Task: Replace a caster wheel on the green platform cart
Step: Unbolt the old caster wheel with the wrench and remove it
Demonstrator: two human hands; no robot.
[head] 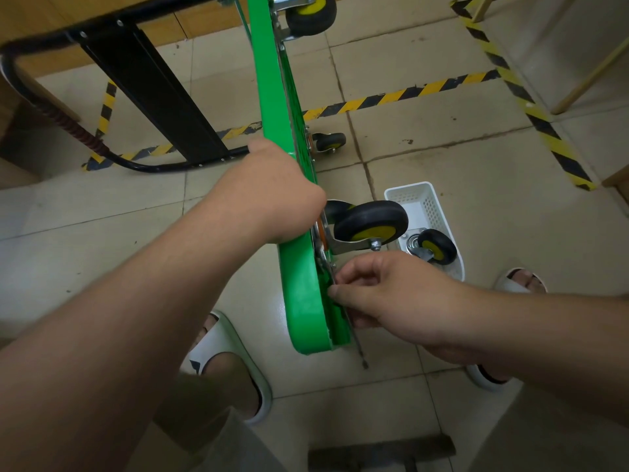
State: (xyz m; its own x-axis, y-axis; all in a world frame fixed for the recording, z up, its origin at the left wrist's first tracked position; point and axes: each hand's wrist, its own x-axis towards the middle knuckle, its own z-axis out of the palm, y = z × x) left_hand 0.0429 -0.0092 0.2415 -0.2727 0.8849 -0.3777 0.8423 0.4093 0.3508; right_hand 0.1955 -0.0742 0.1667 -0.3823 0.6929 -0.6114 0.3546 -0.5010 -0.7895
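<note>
The green platform cart stands on its side edge on the tiled floor, underside facing right. My left hand grips its upper edge just above a black caster wheel with a yellow hub that is bolted to the underside. My right hand pinches a thin metal tool at the cart's underside, just below that caster's mounting plate; the tool's tip points down at the floor. A loose spare caster lies in a white basket.
The cart's black folded handle lies to the left. Two more casters sit farther along the underside. Yellow-black floor tape crosses the tiles. My feet in white slippers flank the cart. A dark object lies at bottom.
</note>
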